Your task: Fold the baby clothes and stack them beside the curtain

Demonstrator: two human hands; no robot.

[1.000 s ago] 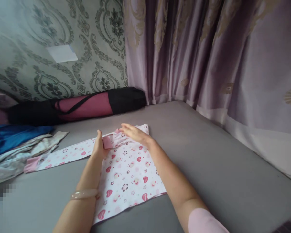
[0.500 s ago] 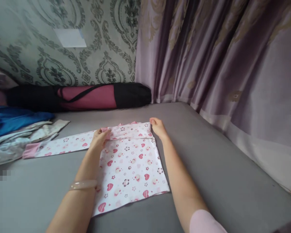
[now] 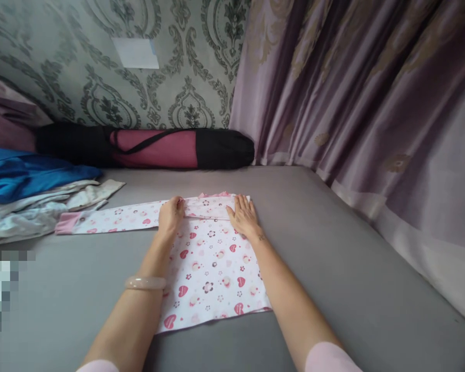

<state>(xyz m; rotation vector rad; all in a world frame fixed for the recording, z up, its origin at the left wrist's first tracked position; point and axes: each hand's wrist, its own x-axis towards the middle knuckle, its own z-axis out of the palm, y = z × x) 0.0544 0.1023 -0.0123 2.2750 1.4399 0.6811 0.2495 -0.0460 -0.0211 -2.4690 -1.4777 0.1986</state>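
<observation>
A small white top printed with pink hearts and flowers (image 3: 213,274) lies flat on the grey bed surface (image 3: 333,268). One sleeve is folded across its upper edge; the other sleeve (image 3: 112,219), with a pink cuff, stretches out to the left. My left hand (image 3: 170,214) rests on the top's upper left corner, fingers curled down onto the cloth. My right hand (image 3: 243,216) lies flat, fingers spread, on the folded sleeve at the upper right. A pale bangle (image 3: 145,282) sits on my left wrist.
A pile of clothes, blue on top (image 3: 31,175) and pale ones below (image 3: 42,212), lies at the left. A rolled pink mat in a black bag (image 3: 151,149) lies along the patterned wall. Purple curtains (image 3: 352,103) hang along the right side.
My right hand went from the collar to the top's right corner, then settled flat on the folded sleeve. The left hand stayed at the upper left corner. The view shifted left.
</observation>
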